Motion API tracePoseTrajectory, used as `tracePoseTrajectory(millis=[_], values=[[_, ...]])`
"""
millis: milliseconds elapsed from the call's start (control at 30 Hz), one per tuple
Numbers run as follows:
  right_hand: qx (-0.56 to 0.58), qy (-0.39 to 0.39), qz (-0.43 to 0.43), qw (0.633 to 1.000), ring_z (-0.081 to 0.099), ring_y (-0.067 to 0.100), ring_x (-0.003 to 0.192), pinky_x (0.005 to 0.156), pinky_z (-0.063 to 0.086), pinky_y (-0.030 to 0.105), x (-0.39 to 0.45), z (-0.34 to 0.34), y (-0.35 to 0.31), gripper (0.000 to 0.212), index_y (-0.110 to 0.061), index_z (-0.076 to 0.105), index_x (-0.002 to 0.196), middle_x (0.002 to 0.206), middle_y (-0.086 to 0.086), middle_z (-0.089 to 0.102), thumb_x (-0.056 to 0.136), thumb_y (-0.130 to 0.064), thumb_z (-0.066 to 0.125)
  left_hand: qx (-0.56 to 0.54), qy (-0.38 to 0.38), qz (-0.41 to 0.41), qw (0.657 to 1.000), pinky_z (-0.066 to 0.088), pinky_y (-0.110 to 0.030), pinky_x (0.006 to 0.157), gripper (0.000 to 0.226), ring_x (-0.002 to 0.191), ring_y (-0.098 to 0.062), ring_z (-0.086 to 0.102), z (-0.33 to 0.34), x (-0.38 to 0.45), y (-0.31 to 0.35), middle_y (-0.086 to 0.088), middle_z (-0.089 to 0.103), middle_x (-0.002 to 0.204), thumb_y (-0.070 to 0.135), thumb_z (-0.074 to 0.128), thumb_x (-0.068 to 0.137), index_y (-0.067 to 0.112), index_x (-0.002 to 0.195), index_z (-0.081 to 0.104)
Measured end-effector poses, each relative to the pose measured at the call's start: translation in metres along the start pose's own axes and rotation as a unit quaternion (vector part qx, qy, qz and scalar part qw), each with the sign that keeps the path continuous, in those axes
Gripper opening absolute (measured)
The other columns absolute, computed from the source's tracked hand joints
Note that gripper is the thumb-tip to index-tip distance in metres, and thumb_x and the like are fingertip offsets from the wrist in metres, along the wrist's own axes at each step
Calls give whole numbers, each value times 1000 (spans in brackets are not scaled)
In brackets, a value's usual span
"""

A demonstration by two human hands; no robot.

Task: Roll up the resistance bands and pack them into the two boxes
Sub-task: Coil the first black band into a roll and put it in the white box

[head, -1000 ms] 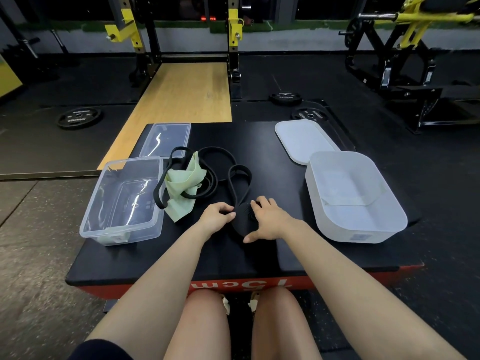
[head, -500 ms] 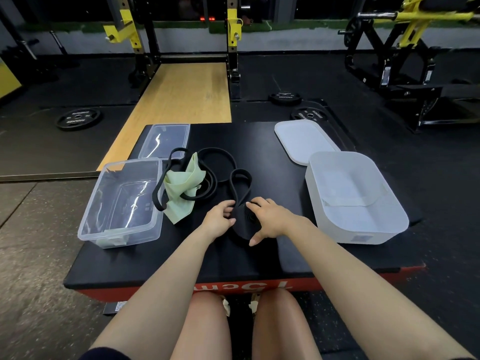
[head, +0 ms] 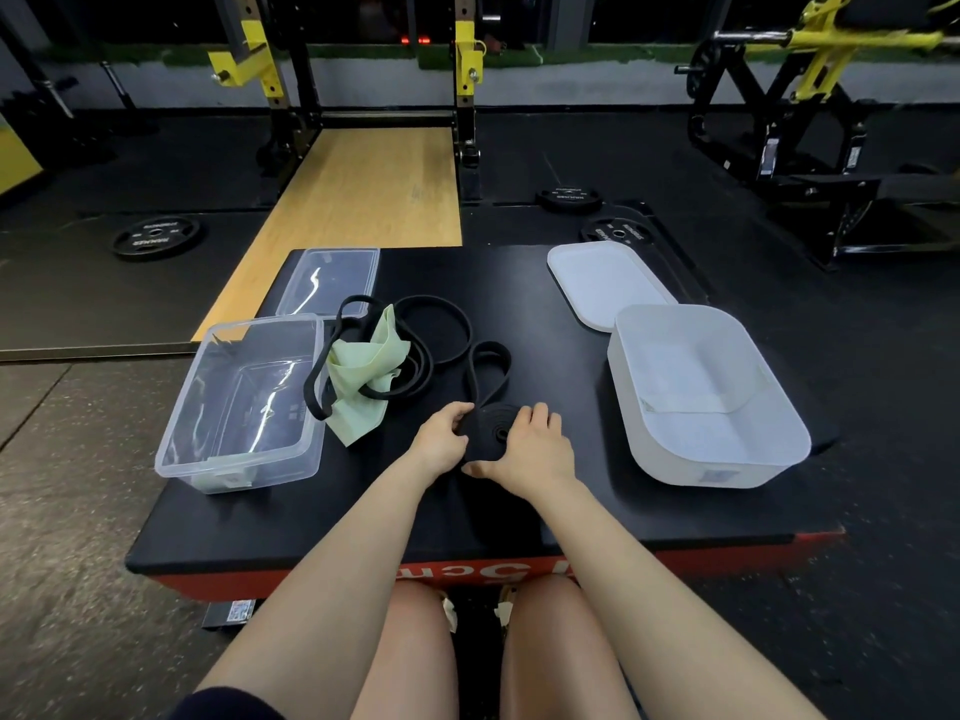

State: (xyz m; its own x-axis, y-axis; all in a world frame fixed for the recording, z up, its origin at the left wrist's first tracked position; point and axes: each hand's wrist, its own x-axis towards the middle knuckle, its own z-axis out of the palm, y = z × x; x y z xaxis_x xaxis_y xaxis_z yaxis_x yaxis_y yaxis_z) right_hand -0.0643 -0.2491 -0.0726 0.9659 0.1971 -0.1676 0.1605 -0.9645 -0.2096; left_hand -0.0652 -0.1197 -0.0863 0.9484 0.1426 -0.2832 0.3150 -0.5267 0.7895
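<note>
From the head view, both hands hold a black band roll [head: 488, 426] on the black surface [head: 519, 517]. The left hand [head: 444, 439] curls its fingers round the roll's left side in a tight grip. The right hand [head: 530, 446] wraps its right side, thumb tucked under. The band's loose tail [head: 488, 366] loops away. A light green band [head: 366, 376] lies tangled with other black bands [head: 436, 330] beside the clear box [head: 239, 402]. The white box [head: 706, 397] sits on the right.
</note>
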Motion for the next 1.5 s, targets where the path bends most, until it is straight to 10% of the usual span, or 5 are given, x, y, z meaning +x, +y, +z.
tracePoseTrajectory(millis=[433, 633, 1133, 1267, 1500], values=[[-35, -70, -111, 991, 27, 27, 130, 101, 40, 39, 13, -15, 15, 111, -3, 17, 147, 141, 10, 27, 71, -67, 65, 6, -111, -53, 992, 26, -28, 111, 72, 139, -21, 27, -18, 9, 10, -4, 27, 151, -8, 51, 87, 21, 148, 27], [-75, -100, -165, 978, 22, 27, 135, 104, 37, 40, 20, -24, 21, 114, -6, 10, 150, 148, 8, 21, 71, -67, 65, -53, -65, -63, 995, 36, -20, 79, 44, 105, -13, 46, -15, 11, 11, 0, 51, 125, 1, 54, 86, 15, 128, 51], [45, -112, -171, 978, 19, 17, 139, 109, 34, 40, 31, -18, 38, 105, -17, 19, 150, 151, -5, 22, 70, -62, 70, 7, 16, -1, 1000, 38, -32, 107, 40, 119, -20, 53, 0, 18, 4, -7, 59, 127, 1, 55, 88, 13, 127, 57], [109, 51, -145, 982, 33, 19, 132, 100, 40, 36, 46, -18, 40, 46, -19, 44, 139, 143, -2, 35, 96, -31, 51, 26, 28, 4, 999, 37, -32, 107, 40, 118, -21, 54, 2, 19, 3, -8, 58, 127, 2, 55, 88, 14, 126, 58], [-56, -33, -184, 981, 4, 22, 147, 110, 29, 36, 86, -26, 39, 68, -27, 23, 149, 159, -7, 10, 92, 2, 46, 19, 39, -2, 999, 37, -32, 108, 40, 121, -21, 51, 4, 23, 0, -3, 53, 131, 3, 53, 90, 16, 128, 57]])
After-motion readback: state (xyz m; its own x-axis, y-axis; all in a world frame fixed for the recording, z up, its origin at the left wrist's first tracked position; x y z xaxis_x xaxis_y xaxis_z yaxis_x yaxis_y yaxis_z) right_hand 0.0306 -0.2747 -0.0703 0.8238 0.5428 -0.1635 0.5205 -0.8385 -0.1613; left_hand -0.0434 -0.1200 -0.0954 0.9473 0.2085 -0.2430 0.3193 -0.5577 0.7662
